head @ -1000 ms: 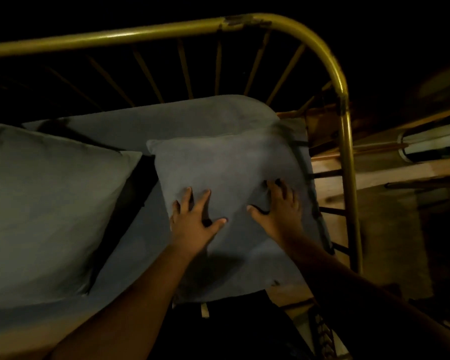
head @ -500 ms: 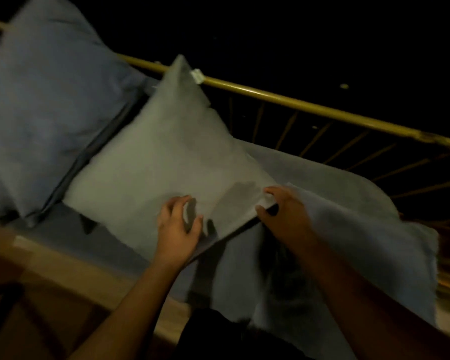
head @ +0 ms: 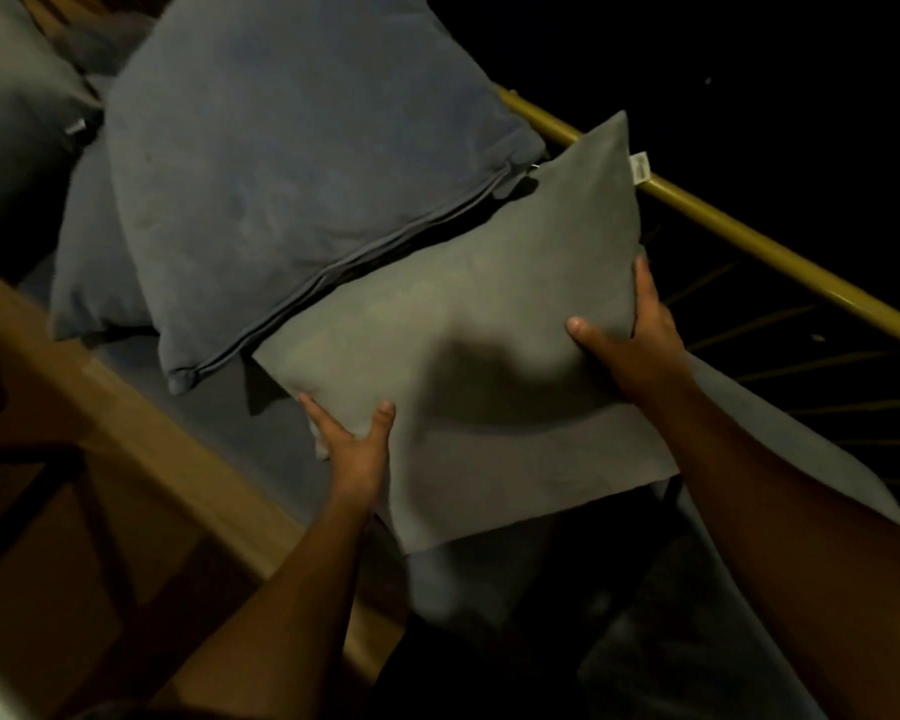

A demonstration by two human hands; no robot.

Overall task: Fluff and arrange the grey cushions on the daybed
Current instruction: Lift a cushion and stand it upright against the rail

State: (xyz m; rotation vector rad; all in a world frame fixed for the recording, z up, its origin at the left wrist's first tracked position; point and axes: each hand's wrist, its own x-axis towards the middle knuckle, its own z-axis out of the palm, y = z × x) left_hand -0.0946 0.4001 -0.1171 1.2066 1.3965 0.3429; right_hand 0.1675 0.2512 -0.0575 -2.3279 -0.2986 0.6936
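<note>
A small grey cushion (head: 468, 304) with a white tag at its top corner leans against the brass rail (head: 780, 257) of the daybed. My left hand (head: 354, 439) grips its lower left edge, thumb on the front. My right hand (head: 630, 330) grips its right edge, fingers wrapped behind. To its left, a bigger blue-grey cushion (head: 292, 163) with a zip seam overlaps its upper left side. Another grey cushion (head: 11, 127) shows at the far left, partly out of frame. All rest on the grey mattress cover (head: 240, 423).
The daybed's wooden front edge (head: 141, 433) runs diagonally at lower left. Thin brass spindles (head: 780, 356) stand under the rail at the right. The room behind the rail is dark. A fourth cushion (head: 89, 262) peeks from behind the big one.
The view has swung left along the daybed. My hands went from pressing flat on the small cushion to gripping its edges, and it now stands propped beside the big cushion.
</note>
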